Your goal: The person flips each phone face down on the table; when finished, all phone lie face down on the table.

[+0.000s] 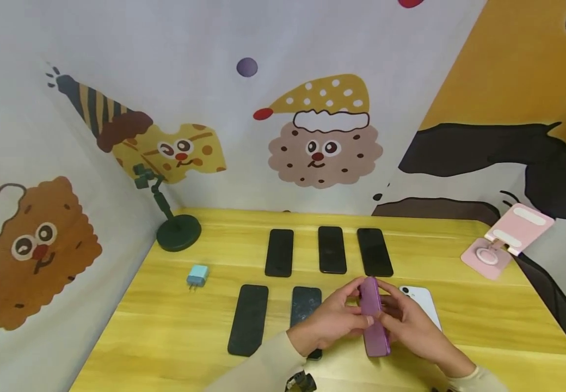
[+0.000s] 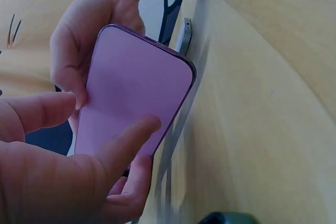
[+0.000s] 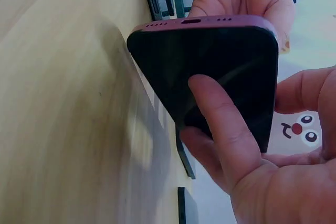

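Both hands hold a purple smartphone (image 1: 374,321) up on its edge, over the front of the table. My left hand (image 1: 329,321) grips it from the left, its thumb lying across the purple back in the left wrist view. From the other side my right hand (image 1: 412,324) grips the phone, with its thumb across the dark screen (image 3: 236,77) in the right wrist view. The charging port (image 3: 191,21) shows on the phone's short edge. A white phone (image 1: 422,305) lies partly hidden behind the right hand. Below the left hand a dark phone (image 1: 306,302) is partly covered.
Three black phones (image 1: 280,253) lie in a back row; another dark phone (image 1: 248,320) lies front left. A light blue charger plug (image 1: 197,275) and a dark green stand (image 1: 179,233) are at left. A pink folding phone stand (image 1: 508,237) stands at right. A printed cloth hangs behind.
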Demonstrator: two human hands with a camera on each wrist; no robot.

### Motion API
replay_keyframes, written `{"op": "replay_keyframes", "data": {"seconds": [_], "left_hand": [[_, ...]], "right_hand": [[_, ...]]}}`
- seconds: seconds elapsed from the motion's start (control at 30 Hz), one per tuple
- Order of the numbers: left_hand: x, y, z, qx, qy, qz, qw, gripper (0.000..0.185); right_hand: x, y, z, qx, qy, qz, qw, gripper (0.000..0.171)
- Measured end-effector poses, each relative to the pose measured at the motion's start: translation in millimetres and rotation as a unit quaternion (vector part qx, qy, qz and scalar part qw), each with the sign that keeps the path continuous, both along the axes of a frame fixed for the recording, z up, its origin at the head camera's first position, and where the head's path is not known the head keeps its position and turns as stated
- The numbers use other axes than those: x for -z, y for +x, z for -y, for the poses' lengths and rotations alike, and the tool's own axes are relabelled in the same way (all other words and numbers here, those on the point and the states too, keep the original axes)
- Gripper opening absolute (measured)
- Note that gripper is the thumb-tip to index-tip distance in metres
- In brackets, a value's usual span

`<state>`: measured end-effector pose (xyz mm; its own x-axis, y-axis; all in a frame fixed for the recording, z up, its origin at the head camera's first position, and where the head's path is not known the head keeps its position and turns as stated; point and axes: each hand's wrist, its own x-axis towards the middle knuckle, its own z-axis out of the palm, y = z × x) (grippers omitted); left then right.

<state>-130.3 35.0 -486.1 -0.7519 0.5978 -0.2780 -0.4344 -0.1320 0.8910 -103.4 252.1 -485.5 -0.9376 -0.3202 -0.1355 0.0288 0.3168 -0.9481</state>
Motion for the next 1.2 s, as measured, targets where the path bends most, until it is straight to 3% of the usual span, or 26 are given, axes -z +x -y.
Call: {"op": "replay_keyframes", "data": {"seconds": [0.27, 0.53, 0.83, 1.2], "left_hand": [[3.4, -1.4, 5, -0.029, -0.017, -0.014, 0.9993, 0.074], [7.2, -3.8, 6, -0.055, -0.025, -0.025, 0.9978, 0.067], [11.4, -5.5, 11, -0.056, -0.028, -0.027, 0.9977, 0.073], [9.3, -3.7, 7, -0.062, -0.03, -0.033, 0.9971, 0.078]], "right_hand": [[-2.2, 3.5, -1, 0.021, -0.04, -0.01, 0.999, 0.069], [-4.6, 2.6, -4, 0.05, -0.037, -0.009, 0.998, 0.068], [-10.4, 1.8, 1, 0.049, -0.044, -0.017, 0.998, 0.067], [-6.6, -3.9, -1, 0.079, 0.021, -0.04, 0.996, 0.065]]}}
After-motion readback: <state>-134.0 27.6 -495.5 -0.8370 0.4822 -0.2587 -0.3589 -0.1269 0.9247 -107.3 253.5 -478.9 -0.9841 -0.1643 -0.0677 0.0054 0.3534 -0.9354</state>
